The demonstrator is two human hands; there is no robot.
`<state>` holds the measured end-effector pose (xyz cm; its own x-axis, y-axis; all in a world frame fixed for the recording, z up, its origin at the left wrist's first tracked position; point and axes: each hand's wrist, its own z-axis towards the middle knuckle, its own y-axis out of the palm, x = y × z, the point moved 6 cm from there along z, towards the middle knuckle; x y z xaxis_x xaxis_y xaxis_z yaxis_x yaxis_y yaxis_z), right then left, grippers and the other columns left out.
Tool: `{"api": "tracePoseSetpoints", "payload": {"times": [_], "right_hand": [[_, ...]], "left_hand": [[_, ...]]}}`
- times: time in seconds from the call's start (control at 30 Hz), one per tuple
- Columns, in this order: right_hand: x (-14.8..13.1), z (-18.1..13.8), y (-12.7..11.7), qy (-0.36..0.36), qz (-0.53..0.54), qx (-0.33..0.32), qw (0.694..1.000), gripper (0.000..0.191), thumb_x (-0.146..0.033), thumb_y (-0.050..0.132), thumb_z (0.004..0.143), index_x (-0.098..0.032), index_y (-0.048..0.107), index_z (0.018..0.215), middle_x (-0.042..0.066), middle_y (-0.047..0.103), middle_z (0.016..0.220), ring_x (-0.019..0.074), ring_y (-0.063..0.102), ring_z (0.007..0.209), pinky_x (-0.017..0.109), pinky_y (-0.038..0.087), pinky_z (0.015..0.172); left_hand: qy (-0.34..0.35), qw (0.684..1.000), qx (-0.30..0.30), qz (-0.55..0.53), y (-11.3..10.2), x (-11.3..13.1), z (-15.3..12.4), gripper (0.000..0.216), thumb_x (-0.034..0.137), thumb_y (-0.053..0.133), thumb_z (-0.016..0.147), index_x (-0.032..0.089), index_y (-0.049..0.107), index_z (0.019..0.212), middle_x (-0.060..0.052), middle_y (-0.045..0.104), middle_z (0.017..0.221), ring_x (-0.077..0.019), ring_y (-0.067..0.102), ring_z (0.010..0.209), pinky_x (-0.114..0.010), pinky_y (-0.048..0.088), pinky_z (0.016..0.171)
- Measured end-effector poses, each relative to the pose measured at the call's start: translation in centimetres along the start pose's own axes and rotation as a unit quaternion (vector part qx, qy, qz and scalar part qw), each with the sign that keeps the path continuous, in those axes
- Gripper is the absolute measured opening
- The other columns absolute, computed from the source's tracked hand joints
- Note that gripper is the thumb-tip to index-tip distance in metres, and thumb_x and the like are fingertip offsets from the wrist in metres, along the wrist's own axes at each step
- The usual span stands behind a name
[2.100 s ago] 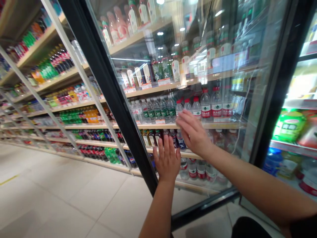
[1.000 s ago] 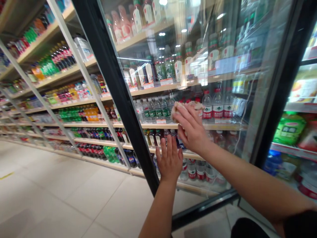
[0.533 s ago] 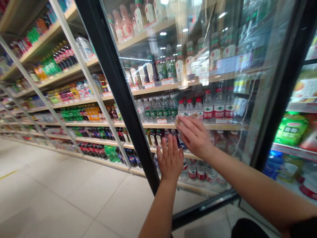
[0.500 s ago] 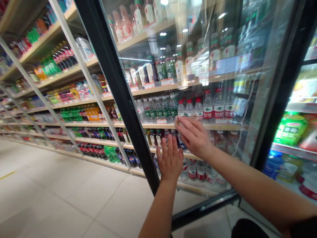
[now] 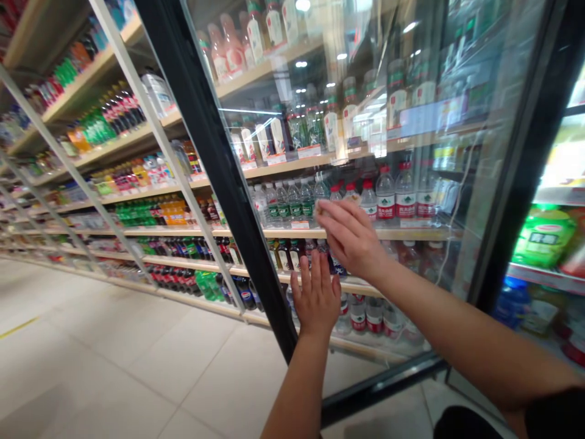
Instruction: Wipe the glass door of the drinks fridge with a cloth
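Observation:
A glass cooler door (image 5: 439, 256) with a black frame (image 5: 214, 164) stands swung open in front of me. My left hand (image 5: 317, 299) lies flat on the glass, fingers stretched upward and holding nothing. Just above it, my right hand (image 5: 350, 238) presses a small pale cloth (image 5: 319, 208) against the glass. Only the cloth's edge shows past the fingertips. Behind the glass are rows of water bottles with red caps (image 5: 386, 195) and green labels (image 5: 292, 204).
Open wooden shelves of soft-drink bottles (image 5: 137, 213) run along the left wall. A pale tiled floor (image 5: 114, 360) stretches left. At the right, inside the cooler, stand green packages (image 5: 543, 238) and blue bottles (image 5: 505, 299).
My right hand has slid the cloth over the glass: up, then down, now slightly up and left. The left hand stays flat in the same place.

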<state>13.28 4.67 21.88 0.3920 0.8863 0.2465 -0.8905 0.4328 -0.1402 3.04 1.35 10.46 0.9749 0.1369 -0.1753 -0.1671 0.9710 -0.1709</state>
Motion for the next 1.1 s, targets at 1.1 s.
{"api": "tracePoseSetpoints", "payload": {"times": [1.1], "right_hand": [[1.0,-6.6,-2.1,0.045,-0.082,-0.021,0.995,0.059,-0.012,0.051,0.093,-0.028,0.040,0.149,0.005,0.056,0.144,0.0237,0.050,0.133,0.048,0.045,0.112]], "left_hand": [[-0.002,1.000,-0.015,0.000,0.3,0.1,-0.2,0.070,0.032,0.054,0.094,0.010,0.023,0.153,-0.013,0.044,0.149,-0.0229,0.011,0.151,-0.044,0.006,0.125]]}}
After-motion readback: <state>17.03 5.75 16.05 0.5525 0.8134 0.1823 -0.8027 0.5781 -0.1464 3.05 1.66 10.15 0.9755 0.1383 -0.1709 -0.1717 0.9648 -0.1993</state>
